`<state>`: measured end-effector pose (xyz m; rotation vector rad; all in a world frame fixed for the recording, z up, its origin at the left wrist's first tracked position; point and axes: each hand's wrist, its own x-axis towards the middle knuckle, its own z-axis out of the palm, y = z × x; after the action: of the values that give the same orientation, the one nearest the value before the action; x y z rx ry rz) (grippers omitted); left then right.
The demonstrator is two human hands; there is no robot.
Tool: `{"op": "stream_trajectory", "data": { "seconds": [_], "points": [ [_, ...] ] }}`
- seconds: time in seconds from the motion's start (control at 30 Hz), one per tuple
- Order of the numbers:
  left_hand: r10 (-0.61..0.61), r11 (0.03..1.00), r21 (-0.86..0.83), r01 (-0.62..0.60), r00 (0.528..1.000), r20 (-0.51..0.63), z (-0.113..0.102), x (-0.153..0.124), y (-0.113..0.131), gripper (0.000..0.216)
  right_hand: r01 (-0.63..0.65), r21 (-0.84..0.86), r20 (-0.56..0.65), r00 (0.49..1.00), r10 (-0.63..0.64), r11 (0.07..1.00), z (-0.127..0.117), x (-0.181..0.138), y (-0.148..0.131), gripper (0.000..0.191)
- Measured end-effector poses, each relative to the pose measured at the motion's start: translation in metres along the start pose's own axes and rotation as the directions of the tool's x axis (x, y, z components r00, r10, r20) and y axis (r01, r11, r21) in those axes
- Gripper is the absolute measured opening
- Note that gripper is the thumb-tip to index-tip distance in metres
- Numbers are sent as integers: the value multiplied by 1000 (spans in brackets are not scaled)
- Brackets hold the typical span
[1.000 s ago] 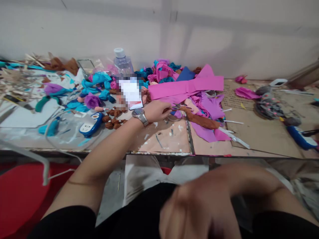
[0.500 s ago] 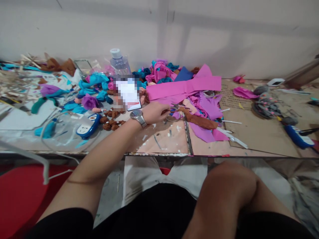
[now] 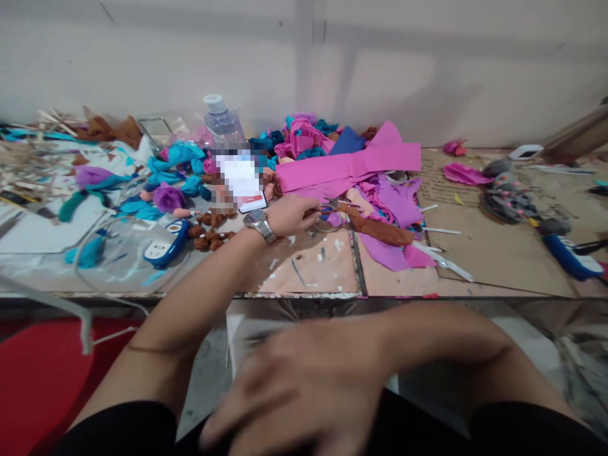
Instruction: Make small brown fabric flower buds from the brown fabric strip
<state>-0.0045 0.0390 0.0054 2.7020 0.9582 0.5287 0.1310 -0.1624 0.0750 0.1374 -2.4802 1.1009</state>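
My left hand (image 3: 297, 215), a metal watch (image 3: 259, 223) on its wrist, rests on the table with fingers curled together. Its fingertips lie beside a thin ring-shaped item (image 3: 329, 226) and small metal points; what they pinch is hidden. Right of them lies a brown-wrapped strip (image 3: 380, 228) with a white stick end. Behind it are a long pink paper strip (image 3: 349, 166) and purple paper scraps (image 3: 399, 199). Close to the camera, over my lap, my right hand (image 3: 304, 380) is smeared by motion. Its fingers are bent, and I cannot make out whether they hold anything.
A phone (image 3: 240, 180), a clear bottle (image 3: 223, 120) and blue and purple paper flowers (image 3: 168, 196) stand or lie at left. A blue-and-white power strip (image 3: 167, 242) with its cable lies near the front edge. Cardboard (image 3: 456, 253) covers the right side; a red stool (image 3: 38, 373) is below left.
My right hand, hidden low at the bottom before, has swung up and leftward across my lap into view. My left hand has stayed at nearly the same spot.
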Motion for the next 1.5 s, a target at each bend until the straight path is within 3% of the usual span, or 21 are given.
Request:
{"op": "stream_trajectory", "data": {
  "seconds": [0.03, 0.07, 0.1, 0.2, 0.3, 0.4, 0.5, 0.7, 1.2, 1.4, 1.5],
  "points": [
    [-12, 1000, -12, 12, 1000, -3, 0, 0, -1, 27, 67, -53, 21, 998, -66, 996, -13, -6, 18, 34],
    [-20, 999, -36, 20, 1000, -1, 0, 0, -2, 27, 61, -151, -36, 997, -67, 987, -28, -14, 37, 30],
    [-23, 998, -65, 24, 1000, 4, 0, 0, -2, 25, -38, -267, -138, 990, 1, 963, -44, -24, 56, 27],
    [-39, 989, -140, 41, 999, 15, -1, 0, -4, 17, -288, -502, -421, 905, 61, 815, -91, -59, 109, 23],
    [-101, 973, -208, 98, 995, -4, -2, -1, -2, 20, -501, -562, -582, 805, 116, 657, -119, -90, 146, 35],
    [-111, 949, -296, 111, 994, 16, -2, -1, -2, 26, -598, -520, -612, 759, 223, 610, -126, -107, 164, 39],
    [-120, 932, -338, 129, 992, 47, -3, 0, -5, 30, -633, -482, -598, 743, 300, 605, -125, -113, 171, 29],
    [-105, 953, -277, 122, 992, 75, -5, 0, -10, 29, -670, -453, -625, 709, 325, 588, -126, -117, 172, 24],
    [-88, 936, -338, 98, 995, 44, -7, -3, -6, 33, -652, -466, -632, 718, 291, 598, -118, -114, 169, 22],
    [-64, 975, -213, 65, 998, 12, -5, -2, -4, 33, -696, -385, -681, 658, 322, 606, -114, -114, 172, 19],
    [-75, 970, -229, 81, 997, 34, -6, -2, -3, 33, -696, -342, -700, 637, 323, 632, -113, -113, 171, 15]
  ]
}}
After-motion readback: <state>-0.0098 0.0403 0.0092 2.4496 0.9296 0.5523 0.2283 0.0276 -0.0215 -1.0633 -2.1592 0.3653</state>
